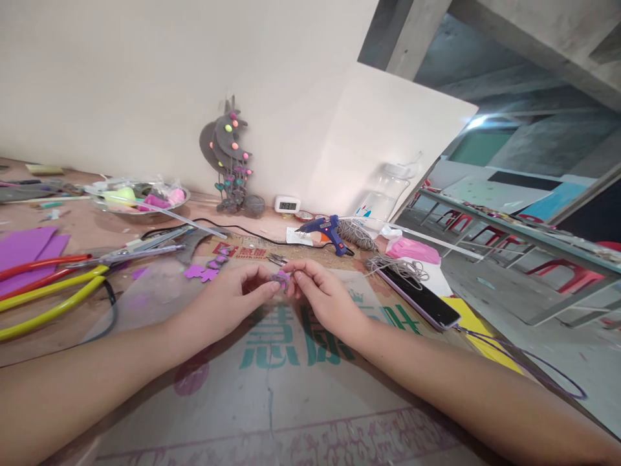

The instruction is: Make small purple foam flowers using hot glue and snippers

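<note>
A small purple and grey piece (280, 278), perhaps felt, is pinched between the thumb and fingers of my left hand (237, 298) above the middle of the work surface. Close beside it my right hand (327, 298) has its thumb and forefinger pressed together; whatever lies between them is too small to make out. Purple flower-shaped cutouts (201, 272) lie to the left of my hands, with a few grey and purple pieces (217, 260) next to them. Behind my hands rests a blue glue gun (326, 233) with a black cord.
Red-handled pliers (43, 265) and a yellow-handled tool (63, 298) lie at left, near purple sheets (33, 255) and a metal bowl (140, 217). A grey moon ornament (228, 155) leans on the wall. At right are a phone (422, 298), grey yarn (356, 235) and a plastic jar (385, 194).
</note>
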The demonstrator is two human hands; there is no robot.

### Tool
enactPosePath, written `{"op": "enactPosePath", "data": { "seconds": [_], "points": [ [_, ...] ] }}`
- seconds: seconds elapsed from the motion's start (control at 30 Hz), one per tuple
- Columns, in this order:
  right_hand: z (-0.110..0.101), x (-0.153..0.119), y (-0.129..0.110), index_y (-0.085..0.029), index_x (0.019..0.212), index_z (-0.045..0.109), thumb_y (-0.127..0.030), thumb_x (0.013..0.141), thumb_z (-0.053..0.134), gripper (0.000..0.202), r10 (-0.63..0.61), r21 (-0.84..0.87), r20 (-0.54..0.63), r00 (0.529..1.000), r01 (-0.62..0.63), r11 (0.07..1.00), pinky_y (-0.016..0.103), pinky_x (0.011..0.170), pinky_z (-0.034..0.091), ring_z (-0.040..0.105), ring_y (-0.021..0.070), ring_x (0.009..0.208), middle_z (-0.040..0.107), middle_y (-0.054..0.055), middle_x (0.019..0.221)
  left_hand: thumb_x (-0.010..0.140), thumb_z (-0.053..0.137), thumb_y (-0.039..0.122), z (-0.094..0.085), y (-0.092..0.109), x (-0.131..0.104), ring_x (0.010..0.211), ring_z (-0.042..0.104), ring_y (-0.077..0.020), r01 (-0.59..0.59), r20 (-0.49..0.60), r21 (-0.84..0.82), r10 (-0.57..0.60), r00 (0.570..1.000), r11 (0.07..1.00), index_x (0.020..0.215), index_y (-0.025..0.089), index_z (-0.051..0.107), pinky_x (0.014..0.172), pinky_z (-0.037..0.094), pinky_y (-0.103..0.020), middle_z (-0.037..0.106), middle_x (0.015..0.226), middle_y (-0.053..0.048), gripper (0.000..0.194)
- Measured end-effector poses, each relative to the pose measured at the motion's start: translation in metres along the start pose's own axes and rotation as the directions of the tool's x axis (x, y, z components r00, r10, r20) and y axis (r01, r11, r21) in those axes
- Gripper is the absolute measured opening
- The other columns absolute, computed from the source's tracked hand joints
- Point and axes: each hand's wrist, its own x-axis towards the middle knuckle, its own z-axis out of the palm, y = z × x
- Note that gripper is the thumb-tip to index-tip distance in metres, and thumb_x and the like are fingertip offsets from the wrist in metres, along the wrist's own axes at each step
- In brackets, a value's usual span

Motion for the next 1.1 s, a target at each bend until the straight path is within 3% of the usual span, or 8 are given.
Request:
{"op": "enactPosePath", "data": {
  "seconds": [0.2, 0.3, 0.43, 0.53, 0.63, 0.83, 1.1],
  "points": [
    [0.001, -0.001, 0.003, -0.023, 0.101, 0.054, -0.021, 0.087, 0.039, 0.021, -0.004, -0.086, -0.056, 0.998, -0.001, 0.996, 0.025, 0.063, 0.040, 0.046, 0.0117, 0.068, 0.049, -0.001, 0.076, 0.082, 0.046, 0.036, 0.001, -0.001, 0.000, 0.057, 0.045, -0.0112, 0.008, -0.021, -0.003, -0.008, 1.000, 1.000, 0.070, 0.019, 0.053, 0.054, 0.034, -0.022, 0.050, 0.063, 0.004, 0.022],
    [-0.007, 0.004, -0.001, -0.021, 0.100, 0.053, -0.021, 0.085, 0.041, 0.019, -0.041, -0.051, -0.129, 0.991, 0.035, 0.998, 0.026, 0.068, 0.041, 0.047, 0.0116, 0.071, 0.051, 0.000, 0.082, 0.082, 0.046, 0.039, 0.001, -0.003, 0.000, 0.057, 0.044, -0.0112, 0.032, -0.034, -0.009, -0.033, 0.999, 0.999, 0.071, 0.019, 0.052, 0.054, 0.034, -0.022, 0.048, 0.063, 0.004, 0.023],
    [-0.036, 0.023, 0.005, -0.019, 0.097, 0.051, -0.023, 0.080, 0.047, 0.018, -0.106, 0.048, -0.331, 0.938, 0.129, 0.990, 0.026, 0.068, 0.042, 0.049, 0.0104, 0.068, 0.051, 0.000, 0.079, 0.081, 0.046, 0.044, 0.000, -0.006, 0.002, 0.056, 0.044, -0.0111, 0.088, -0.050, -0.067, -0.091, 0.995, 0.994, 0.074, 0.018, 0.051, 0.053, 0.035, -0.022, 0.047, 0.064, 0.003, 0.027],
    [-0.064, 0.036, 0.018, -0.018, 0.091, 0.049, -0.025, 0.077, 0.049, 0.016, -0.042, 0.096, -0.426, 0.904, 0.091, 0.991, 0.026, 0.062, 0.041, 0.048, 0.0091, 0.059, 0.051, -0.002, 0.070, 0.080, 0.047, 0.045, 0.000, -0.008, 0.002, 0.057, 0.045, -0.0114, 0.122, -0.063, -0.082, -0.128, 0.990, 0.989, 0.076, 0.018, 0.053, 0.053, 0.035, -0.022, 0.049, 0.066, 0.003, 0.027],
    [-0.085, 0.044, 0.033, -0.018, 0.087, 0.048, -0.026, 0.075, 0.049, 0.014, -0.026, 0.020, -0.475, 0.879, 0.040, 0.999, 0.024, 0.057, 0.040, 0.046, 0.0086, 0.054, 0.049, -0.004, 0.064, 0.080, 0.047, 0.044, 0.001, -0.009, 0.002, 0.058, 0.045, -0.0114, 0.125, -0.059, -0.090, -0.130, 0.990, 0.988, 0.080, 0.019, 0.054, 0.053, 0.036, -0.022, 0.050, 0.067, 0.003, 0.027],
    [-0.098, 0.047, 0.053, -0.017, 0.088, 0.051, -0.023, 0.075, 0.045, 0.015, -0.088, -0.294, -0.408, 0.909, -0.039, 0.955, 0.026, 0.057, 0.039, 0.047, 0.0115, 0.057, 0.050, -0.002, 0.063, 0.079, 0.048, 0.044, 0.001, -0.008, 0.003, 0.056, 0.044, -0.0112, 0.113, -0.039, -0.124, -0.119, 0.992, 0.986, 0.074, 0.017, 0.052, 0.053, 0.036, -0.022, 0.050, 0.067, 0.002, 0.027],
    [-0.095, 0.045, 0.060, -0.017, 0.084, 0.056, -0.009, 0.070, 0.043, 0.021, -0.304, -0.620, -0.289, 0.908, 0.064, 0.782, 0.031, 0.072, 0.041, 0.049, 0.0164, 0.074, 0.052, 0.005, 0.082, 0.081, 0.048, 0.041, 0.001, -0.010, 0.003, 0.057, 0.045, -0.0103, 0.085, -0.033, -0.144, -0.091, 0.995, 0.986, 0.078, 0.017, 0.053, 0.053, 0.036, -0.022, 0.051, 0.068, 0.002, 0.025]
  ]
}}
